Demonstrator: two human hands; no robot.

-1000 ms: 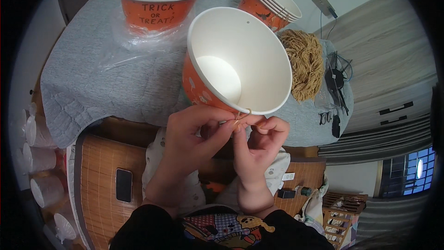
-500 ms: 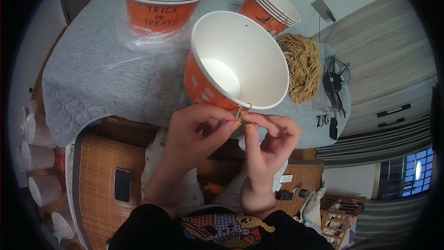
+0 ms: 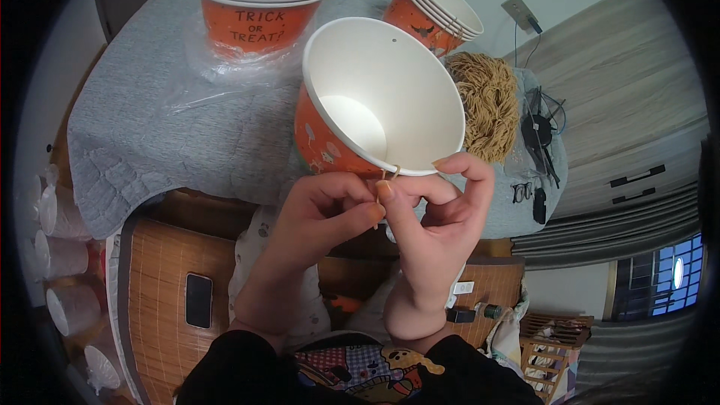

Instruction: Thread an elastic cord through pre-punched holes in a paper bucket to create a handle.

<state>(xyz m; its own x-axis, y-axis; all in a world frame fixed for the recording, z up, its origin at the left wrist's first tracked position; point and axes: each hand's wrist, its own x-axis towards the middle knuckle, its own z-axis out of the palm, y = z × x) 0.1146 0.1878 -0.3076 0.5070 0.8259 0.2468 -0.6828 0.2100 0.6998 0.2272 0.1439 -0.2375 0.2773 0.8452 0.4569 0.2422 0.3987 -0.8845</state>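
An orange paper bucket point(image 3: 420, 79) with a white inside is tilted on the table, its mouth turned toward me. At its near rim a thin tan cord point(image 3: 396, 171) loops over the edge, and a short end hangs down between my fingers. My left hand point(image 3: 311, 217) pinches the cord just below the rim, thumb and forefinger together. Close against it, my right hand point(image 3: 442, 225) also pinches the cord with its thumb and a finger, while another finger is raised beside the rim. The exact crossing of the cord is hidden by the fingertips.
A tall stack of orange buckets point(image 3: 259, 22) in clear plastic stands at the back left. A shorter bucket stack point(image 3: 442, 11) and a tan cord bundle point(image 3: 486, 105) lie back right. Glasses point(image 3: 522, 193) rest at the right edge; a phone point(image 3: 199, 300) lies on the seat.
My right hand has shifted left and up against the rim, with its thumb now meeting the left fingertips. One right finger has lifted. The bucket has moved slightly left.
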